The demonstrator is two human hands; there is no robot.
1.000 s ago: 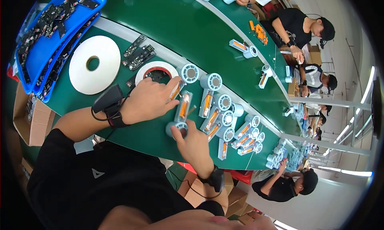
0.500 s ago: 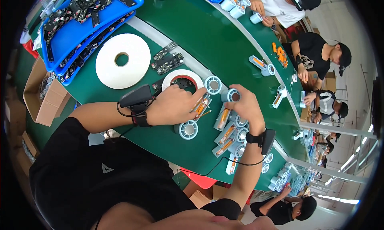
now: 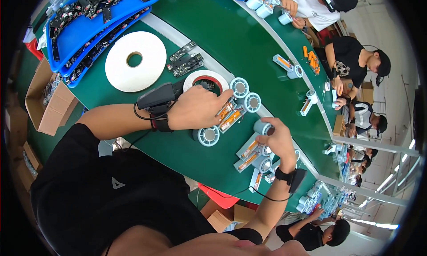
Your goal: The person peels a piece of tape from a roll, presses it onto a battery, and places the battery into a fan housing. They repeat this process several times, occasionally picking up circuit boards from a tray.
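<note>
My left hand (image 3: 195, 107) is closed, thumb and fingers around the handle of a light-blue fan-like housing (image 3: 240, 87); its fingertips are partly hidden. Against it lies a second light-blue housing (image 3: 252, 103), its open handle showing an orange battery (image 3: 230, 119) and thin wires. Another round-headed housing (image 3: 208, 136) is below my left hand. Farther right, my right hand (image 3: 280, 140) grips the round head of a housing (image 3: 261, 127) between thumb and fingers. Below it several similar housings (image 3: 249, 160) lie in a row with orange batteries in their handles.
Beyond my left hand lie a tape roll (image 3: 198, 78), small circuit boards (image 3: 187, 64) and a large white roll (image 3: 120, 71). Blue trays (image 3: 84, 42) of boards are stacked at far left. A green conveyor belt (image 3: 231, 38) carries housings; co-workers sit across it.
The housing that my right hand held now lies beside the one under my left hand. My right hand has moved nearer and right, onto another housing in the row.
</note>
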